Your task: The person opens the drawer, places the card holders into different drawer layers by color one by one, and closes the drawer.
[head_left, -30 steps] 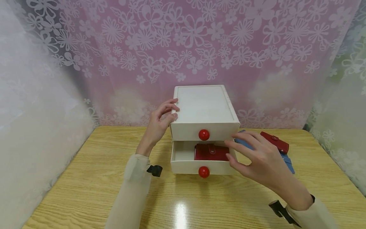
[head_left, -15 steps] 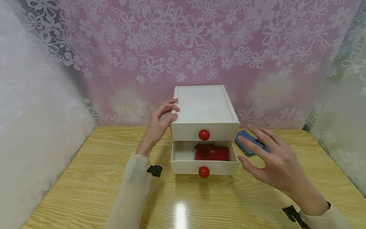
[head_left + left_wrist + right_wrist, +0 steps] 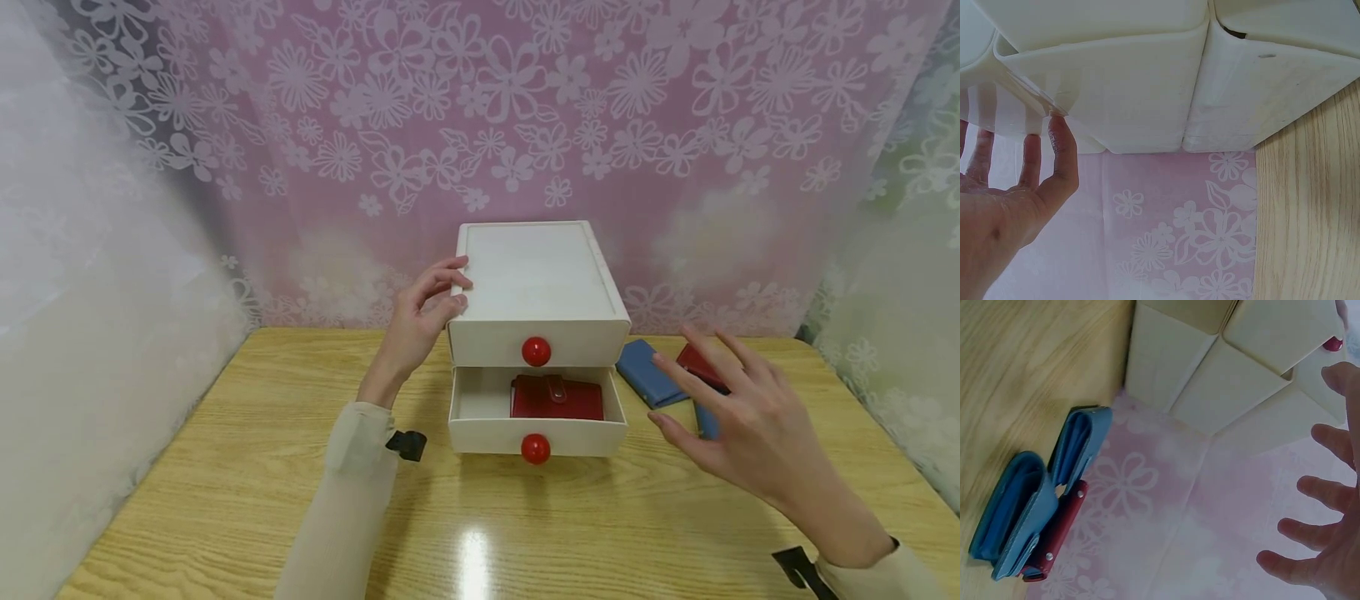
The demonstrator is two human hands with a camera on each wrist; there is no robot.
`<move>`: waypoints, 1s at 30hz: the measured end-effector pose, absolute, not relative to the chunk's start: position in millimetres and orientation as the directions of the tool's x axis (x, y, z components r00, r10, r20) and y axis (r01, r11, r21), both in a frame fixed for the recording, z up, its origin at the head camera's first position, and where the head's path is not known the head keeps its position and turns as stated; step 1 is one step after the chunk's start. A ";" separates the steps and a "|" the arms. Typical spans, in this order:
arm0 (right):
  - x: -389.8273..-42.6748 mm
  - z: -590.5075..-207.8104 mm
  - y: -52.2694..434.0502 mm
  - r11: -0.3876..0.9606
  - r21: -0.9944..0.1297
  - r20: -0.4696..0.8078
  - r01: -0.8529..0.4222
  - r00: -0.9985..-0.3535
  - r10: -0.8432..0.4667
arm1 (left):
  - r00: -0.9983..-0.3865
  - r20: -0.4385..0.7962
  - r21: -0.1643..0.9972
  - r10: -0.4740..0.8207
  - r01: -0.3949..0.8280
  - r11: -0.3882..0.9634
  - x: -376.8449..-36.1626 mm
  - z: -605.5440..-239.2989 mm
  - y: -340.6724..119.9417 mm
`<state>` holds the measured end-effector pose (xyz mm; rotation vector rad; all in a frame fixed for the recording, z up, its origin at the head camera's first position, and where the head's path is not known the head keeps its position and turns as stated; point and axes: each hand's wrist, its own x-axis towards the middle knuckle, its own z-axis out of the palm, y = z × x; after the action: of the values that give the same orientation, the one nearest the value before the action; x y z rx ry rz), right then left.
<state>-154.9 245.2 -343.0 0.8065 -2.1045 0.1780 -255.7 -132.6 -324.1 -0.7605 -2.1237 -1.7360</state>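
Left hand: my left hand [image 3: 420,321] is resting against the upper left edge of the white drawer box [image 3: 536,275]; my fingers [image 3: 442,279] are lying lightly bent on its rim, my thumb is pressing its side, and I am gripping nothing round.
Right hand: my right hand [image 3: 738,417] is hovering above the table [image 3: 225,467], fingers [image 3: 1310,528] spread and relaxed, holding nothing.
Under my right fingers: a blue wallet [image 3: 648,372] is lying just beyond my fingertips, a second blue wallet [image 3: 1010,515] is sitting beneath my palm, and a red wallet [image 3: 1057,534] is lying wedged against both, partly hidden in the head view.
Lower drawer: the lower drawer [image 3: 536,412] is standing pulled out, left of my right fingers and right of my left wrist.
Drawer contents: a red clasp wallet [image 3: 557,398] is lying flat inside, toward its right side.
Knobs: one red knob [image 3: 536,351] is showing on the closed upper drawer, another [image 3: 535,448] on the open one.
Contact: I cannot tell whether my right fingertips are touching any wallet.
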 end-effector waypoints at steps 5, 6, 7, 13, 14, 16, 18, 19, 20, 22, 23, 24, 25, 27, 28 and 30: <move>-157.5 -349.2 256.8 0.805 0.160 0.727 -0.571 -0.484 -0.487 | -0.813 0.544 0.805 0.209 0.576 0.142 -255.8 -323.1 -132.0; -158.3 -350.4 258.6 0.807 0.162 0.726 -0.567 -0.485 -0.487 | -0.812 0.544 0.805 0.209 0.576 0.144 -256.0 -323.1 -131.8; -159.3 -351.7 260.4 0.808 0.165 0.729 -0.565 -0.482 -0.486 | -0.813 0.544 0.806 0.208 0.575 0.142 -256.4 -323.2 -131.8; -163.4 -357.0 269.2 0.823 0.167 0.719 -0.542 -0.504 -0.478 | -0.820 0.533 0.813 0.207 0.565 0.144 -255.9 -322.7 -132.0; -164.1 -357.7 270.7 0.828 0.162 0.714 -0.537 -0.515 -0.474 | -0.822 0.531 0.814 0.207 0.563 0.144 -255.5 -322.5 -132.1; -165.8 -359.3 273.8 0.837 0.156 0.707 -0.525 -0.533 -0.466 | -0.823 0.528 0.816 0.208 0.560 0.144 -255.2 -322.3 -132.1; -167.8 -361.2 276.8 0.843 0.152 0.705 -0.516 -0.541 -0.459 | -0.826 0.524 0.818 0.208 0.556 0.146 -255.1 -322.3 -132.1; -168.8 -362.1 278.1 0.844 0.153 0.704 -0.514 -0.542 -0.458 | -0.827 0.523 0.819 0.207 0.555 0.148 -254.9 -322.2 -132.1; -169.8 -362.9 279.4 0.845 0.153 0.704 -0.512 -0.544 -0.456 | -0.828 0.521 0.819 0.205 0.553 0.150 -255.0 -322.3 -132.1; -171.8 -364.5 282.0 0.846 0.157 0.706 -0.509 -0.542 -0.456 | -0.829 0.521 0.820 0.205 0.553 0.152 -254.9 -322.4 -132.1; -172.7 -365.3 283.3 0.847 0.159 0.706 -0.507 -0.542 -0.457 | -0.829 0.522 0.819 0.203 0.553 0.152 -254.8 -322.6 -132.2; -173.6 -366.1 284.6 0.848 0.160 0.706 -0.505 -0.543 -0.456 | -0.828 0.523 0.818 0.203 0.554 0.152 -254.8 -322.6 -132.2; -174.5 -367.1 286.0 0.850 0.158 0.705 -0.503 -0.545 -0.454 | -0.828 0.524 0.818 0.202 0.555 0.151 -254.7 -322.7 -132.1; -176.3 -369.1 289.1 0.854 0.152 0.706 -0.498 -0.550 -0.446 | -0.826 0.526 0.817 0.202 0.557 0.150 -255.1 -323.0 -132.1; -177.3 -370.1 290.6 0.855 0.148 0.705 -0.497 -0.554 -0.444 | -0.826 0.527 0.817 0.200 0.557 0.150 -255.5 -323.2 -132.0; -178.8 -371.7 293.4 0.858 0.141 0.702 -0.494 -0.561 -0.438 | -0.826 0.527 0.817 0.201 0.557 0.147 -255.5 -323.1 -131.8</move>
<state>-178.8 293.4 -371.7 0.6719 -2.2466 0.0914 -255.5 -131.8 -323.1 -0.7340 -2.1365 -1.7286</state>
